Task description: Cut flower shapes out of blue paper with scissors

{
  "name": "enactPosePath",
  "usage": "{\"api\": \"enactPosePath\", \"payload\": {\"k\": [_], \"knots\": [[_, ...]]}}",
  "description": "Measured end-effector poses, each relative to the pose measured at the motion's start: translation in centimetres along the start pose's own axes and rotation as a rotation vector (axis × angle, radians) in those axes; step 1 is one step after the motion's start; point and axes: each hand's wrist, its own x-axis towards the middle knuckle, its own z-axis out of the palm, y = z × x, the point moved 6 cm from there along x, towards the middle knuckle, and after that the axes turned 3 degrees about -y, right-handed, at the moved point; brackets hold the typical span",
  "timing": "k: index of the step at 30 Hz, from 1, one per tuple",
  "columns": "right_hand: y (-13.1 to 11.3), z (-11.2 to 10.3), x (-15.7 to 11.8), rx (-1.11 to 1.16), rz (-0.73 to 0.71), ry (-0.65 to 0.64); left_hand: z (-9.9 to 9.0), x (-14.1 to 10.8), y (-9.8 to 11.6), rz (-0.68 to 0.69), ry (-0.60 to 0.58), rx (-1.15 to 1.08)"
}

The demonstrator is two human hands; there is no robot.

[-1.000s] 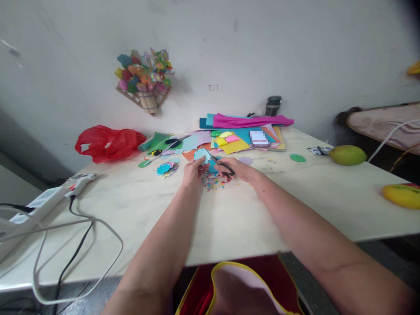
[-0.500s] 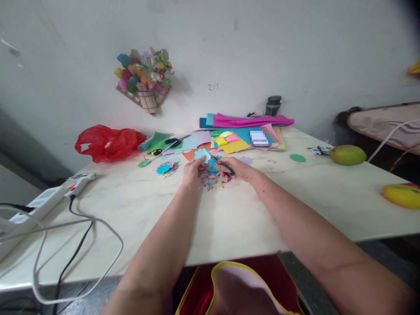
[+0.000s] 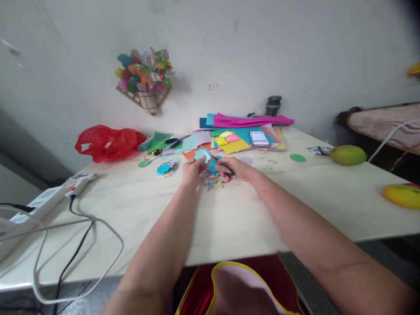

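Note:
Between the fingers of my left hand (image 3: 194, 169) is a light blue paper disc (image 3: 201, 155) with a scalloped edge. My right hand (image 3: 236, 169) is closed round the dark handles of a pair of scissors (image 3: 226, 168), whose blades reach the disc's right edge. Under both hands lie small coloured paper scraps (image 3: 213, 181) and a darker blue piece of paper (image 3: 214, 164). To the left of my left hand sits a pile of scalloped paper discs (image 3: 165, 168), blue on top.
Coloured paper sheets (image 3: 243, 146) and a pink roll (image 3: 252, 120) lie along the wall. A second pair of scissors (image 3: 173, 142) rests near a red plastic bag (image 3: 106, 142). A power strip (image 3: 42, 201) with cables occupies the left; two mangoes (image 3: 348, 155) lie right.
Both hands stay nearly in place. The scissor blades and the light blue disc have shifted only very slightly against each other.

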Motion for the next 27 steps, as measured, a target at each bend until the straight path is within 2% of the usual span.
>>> {"api": "enactPosePath", "payload": {"k": [10, 27], "knots": [[-0.3, 0.1, -0.2, 0.018, 0.015, -0.003, 0.5, 0.2, 1.4, 0.201, -0.083, 0.109], [0.5, -0.1, 0.4, 0.043, -0.01, -0.044, 0.4, 0.0, 2.0, 0.221, -0.096, 0.154]]}}
